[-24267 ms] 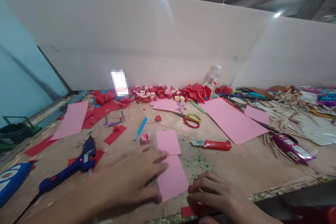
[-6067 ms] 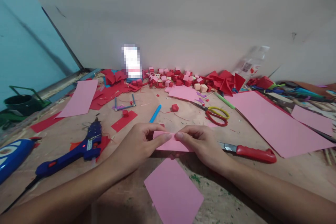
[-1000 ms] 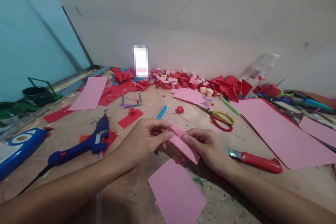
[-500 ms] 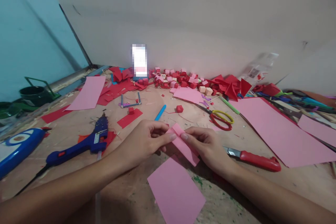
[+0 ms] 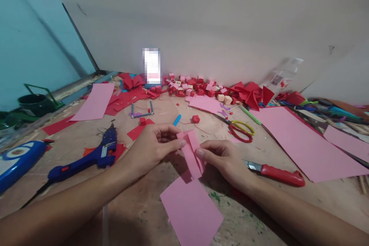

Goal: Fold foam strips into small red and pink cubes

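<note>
Between my two hands is a folded strip of pink paper [image 5: 191, 153], its long flaps turned inward and standing slightly apart. My left hand [image 5: 161, 142] pinches its upper left edge between thumb and fingers. On the strip's right edge, my right hand [image 5: 220, 155] is closed, the thumb lying along the fold. Below the strip, a pink paper sheet [image 5: 191, 211] rests on the table. A blue stick [image 5: 177, 120] pokes out beyond my left fingers, and a small red paper cube [image 5: 195, 119] sits farther back.
A blue glue gun [image 5: 105, 148] lies on the left. Scissors [image 5: 241, 130] and a red-handled cutter [image 5: 282, 175] lie on the right, near a large pink sheet [image 5: 305, 146]. Red and pink cubes [image 5: 198, 84] are heaped by the wall, beside a lit screen [image 5: 152, 65].
The pink strip has turned more upright, and its flaps have opened a little. My left hand has shifted slightly up and left; my right hand still grips the right edge.
</note>
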